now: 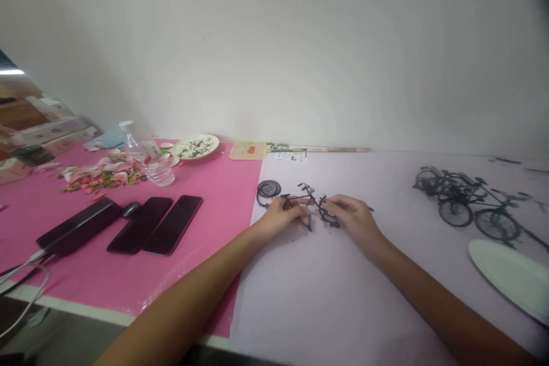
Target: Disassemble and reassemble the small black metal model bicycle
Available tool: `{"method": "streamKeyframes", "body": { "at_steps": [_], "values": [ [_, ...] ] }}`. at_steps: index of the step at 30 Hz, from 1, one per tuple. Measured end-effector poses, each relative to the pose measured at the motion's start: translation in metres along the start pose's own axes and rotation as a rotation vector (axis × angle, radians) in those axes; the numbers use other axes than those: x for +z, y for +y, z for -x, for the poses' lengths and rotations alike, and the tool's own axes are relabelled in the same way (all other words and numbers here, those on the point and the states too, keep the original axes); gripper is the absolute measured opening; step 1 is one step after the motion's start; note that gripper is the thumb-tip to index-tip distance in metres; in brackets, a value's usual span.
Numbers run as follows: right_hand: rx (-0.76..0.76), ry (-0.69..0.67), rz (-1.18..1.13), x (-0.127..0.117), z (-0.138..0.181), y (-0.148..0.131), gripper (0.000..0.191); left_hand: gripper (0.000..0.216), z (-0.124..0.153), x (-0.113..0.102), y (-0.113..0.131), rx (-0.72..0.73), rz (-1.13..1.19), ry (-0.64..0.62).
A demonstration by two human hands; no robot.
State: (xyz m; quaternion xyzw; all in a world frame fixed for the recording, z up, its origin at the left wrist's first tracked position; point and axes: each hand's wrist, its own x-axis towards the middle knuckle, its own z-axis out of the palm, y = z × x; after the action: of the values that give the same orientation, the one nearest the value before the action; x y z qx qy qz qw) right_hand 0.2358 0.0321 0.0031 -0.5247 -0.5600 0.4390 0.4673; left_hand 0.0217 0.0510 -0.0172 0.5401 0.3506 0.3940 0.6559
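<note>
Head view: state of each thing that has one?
Miniature bicycle: held
Left hand: closed on it
Right hand: pinching its front end
Other bicycles: grouped together
Bottle: capped
Left phone: screen dark
Right phone: screen dark
Black device: cable plugged in
Plate by wall: holding small pieces

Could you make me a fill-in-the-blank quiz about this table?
1. The left hand and right hand hold black parts of a model ____.
2. Two phones lie on the ____ covering.
3. The clear bottle has a ____ cap.
4. The pale plate lies to the person's ____.

Missing words: bicycle; pink; white; right.
</note>
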Motion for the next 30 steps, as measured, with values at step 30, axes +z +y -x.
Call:
{"method": "streamKeyframes", "body": {
  "at_steps": [30],
  "values": [
    [-0.275,-0.047,0.22,0.0058,0.0068,0.0026,0.024,0.043,0.0046,0.003,0.0047,0.035,-0.145,-0.01]
  ]
}}
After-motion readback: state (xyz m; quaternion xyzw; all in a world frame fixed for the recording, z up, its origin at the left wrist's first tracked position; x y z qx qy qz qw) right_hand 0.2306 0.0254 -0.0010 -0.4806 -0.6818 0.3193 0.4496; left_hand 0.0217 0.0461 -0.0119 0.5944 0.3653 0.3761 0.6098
